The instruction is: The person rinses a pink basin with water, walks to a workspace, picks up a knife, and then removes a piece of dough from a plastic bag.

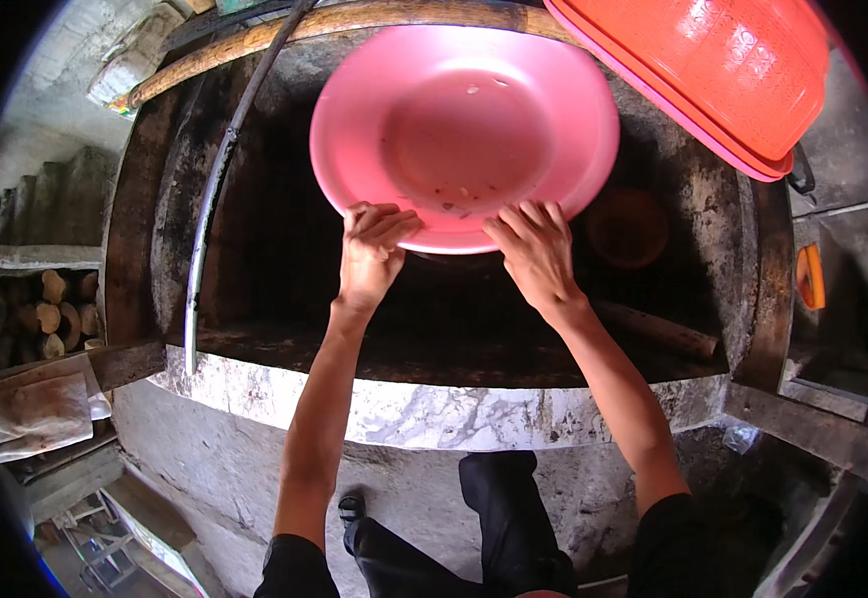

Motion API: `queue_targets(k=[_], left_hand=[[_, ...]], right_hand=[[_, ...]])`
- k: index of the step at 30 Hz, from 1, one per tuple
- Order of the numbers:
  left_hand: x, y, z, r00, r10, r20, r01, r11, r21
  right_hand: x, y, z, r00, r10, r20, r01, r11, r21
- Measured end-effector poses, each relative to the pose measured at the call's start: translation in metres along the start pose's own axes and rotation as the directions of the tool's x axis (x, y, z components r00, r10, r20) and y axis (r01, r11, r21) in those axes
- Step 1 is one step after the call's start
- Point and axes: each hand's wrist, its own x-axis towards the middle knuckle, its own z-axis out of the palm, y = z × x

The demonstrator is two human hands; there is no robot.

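A wide pink plastic basin (464, 130) with small bits of debris inside is held over a dark, soot-stained hearth pit (285, 299). My left hand (372, 249) has its fingers curled over the basin's near left rim. My right hand (529, 244) grips the near right rim with bent fingers. In the shadow below and right of the basin sits a round, dark reddish vessel (625, 231), hard to make out.
A metal pole (215, 194) leans across the pit's left side. A bamboo pole (374, 18) spans the back. Red plastic baskets (713, 60) rest at upper right. A pale ledge (434, 409) borders the front; stacked logs (53, 314) lie left.
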Motion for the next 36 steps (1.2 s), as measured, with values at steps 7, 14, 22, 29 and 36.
queue_targets(k=[7, 14, 22, 29, 36], left_hand=[[0.004, 0.016, 0.012, 0.999, 0.017, 0.040, -0.011, 0.991, -0.137], [0.035, 0.037, 0.027, 0.992, 0.118, 0.038, -0.105, 0.962, -0.250], [0.029, 0.063, 0.011, 0.976, 0.187, 0.112, -0.162, 0.966, -0.203], [0.014, 0.040, -0.025, 0.985, 0.134, 0.113, -0.128, 0.990, -0.062], [0.019, 0.023, -0.050, 0.990, 0.133, 0.042, -0.135, 0.990, 0.044]], right_hand=[[-0.016, 0.000, -0.030, 0.995, 0.078, 0.068, -0.076, 0.997, -0.033], [-0.032, 0.020, -0.055, 0.989, 0.136, 0.050, -0.131, 0.987, -0.087], [-0.056, 0.019, -0.073, 0.986, 0.163, 0.025, -0.162, 0.986, -0.025], [-0.033, -0.005, -0.045, 0.993, 0.112, -0.021, -0.110, 0.989, 0.097], [-0.005, -0.011, -0.020, 0.991, 0.031, -0.128, -0.010, 0.986, 0.166]])
